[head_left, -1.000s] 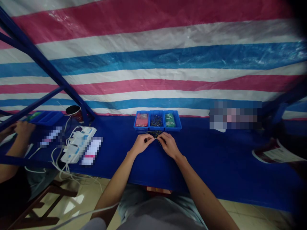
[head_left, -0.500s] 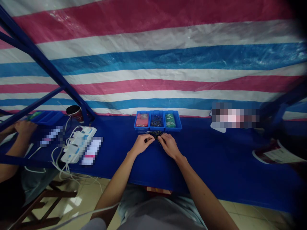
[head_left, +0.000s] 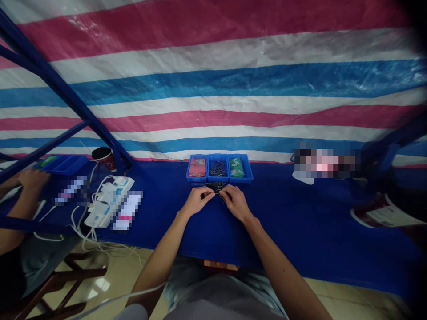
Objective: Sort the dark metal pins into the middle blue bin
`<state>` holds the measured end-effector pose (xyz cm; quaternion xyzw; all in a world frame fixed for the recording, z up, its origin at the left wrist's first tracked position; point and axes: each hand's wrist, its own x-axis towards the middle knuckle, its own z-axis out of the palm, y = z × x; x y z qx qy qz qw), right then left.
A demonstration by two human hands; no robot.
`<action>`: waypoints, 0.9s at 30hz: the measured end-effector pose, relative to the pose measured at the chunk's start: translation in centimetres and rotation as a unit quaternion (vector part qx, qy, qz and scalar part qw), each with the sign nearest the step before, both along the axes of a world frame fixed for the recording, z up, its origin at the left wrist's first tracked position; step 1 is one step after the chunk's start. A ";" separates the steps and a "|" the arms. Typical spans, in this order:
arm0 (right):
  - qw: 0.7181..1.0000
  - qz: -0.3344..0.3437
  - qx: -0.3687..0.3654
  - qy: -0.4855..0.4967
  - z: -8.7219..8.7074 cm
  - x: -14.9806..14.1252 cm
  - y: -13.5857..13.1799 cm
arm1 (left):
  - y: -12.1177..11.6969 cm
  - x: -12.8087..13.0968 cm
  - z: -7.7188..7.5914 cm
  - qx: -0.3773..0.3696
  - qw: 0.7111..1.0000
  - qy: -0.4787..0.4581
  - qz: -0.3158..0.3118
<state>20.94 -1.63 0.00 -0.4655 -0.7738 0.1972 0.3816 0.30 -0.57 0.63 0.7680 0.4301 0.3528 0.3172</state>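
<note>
My left hand (head_left: 196, 201) and my right hand (head_left: 236, 202) are both closed in a pinch, thumbs against fingertips, nearly meeting over the table. Whatever sits between the fingertips is too small to name. Just beyond them lies a loose pile of thin dark screw-like pieces (head_left: 215, 185), partly covered by my fingers. Behind the pile stand three joined blue bins. The left bin (head_left: 189, 174) holds pink packets, the middle bin (head_left: 218, 178) more of the dark pieces, and the right bin (head_left: 247, 173) green and white small packets.
White power strips (head_left: 105, 209) with tangled cables lie on the blue table (head_left: 293, 240) at left, beside a blurred-out phone-like item (head_left: 128, 211). A dark cup (head_left: 104, 158) stands behind. A co-worker's hands (head_left: 33, 182) are at far left. A maroon-and-white container (head_left: 383, 213) lies right.
My right fingers have shifted very slightly at the pile; my left hand stays in place. At far left, the co-worker's hands have moved a little.
</note>
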 end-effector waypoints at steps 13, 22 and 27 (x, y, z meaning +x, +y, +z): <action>0.998 0.006 0.013 0.060 -0.4 -0.1 0.2 | 0.0 0.0 0.1 -0.020 0.999 -0.015 0.020; 0.964 -0.188 0.116 0.148 1.8 0.0 1.5 | 0.2 -0.2 -0.4 -0.002 0.992 -0.070 0.106; 0.951 -0.256 0.145 0.099 3.4 -1.0 4.4 | 0.4 -0.3 -0.7 0.017 0.984 -0.067 0.164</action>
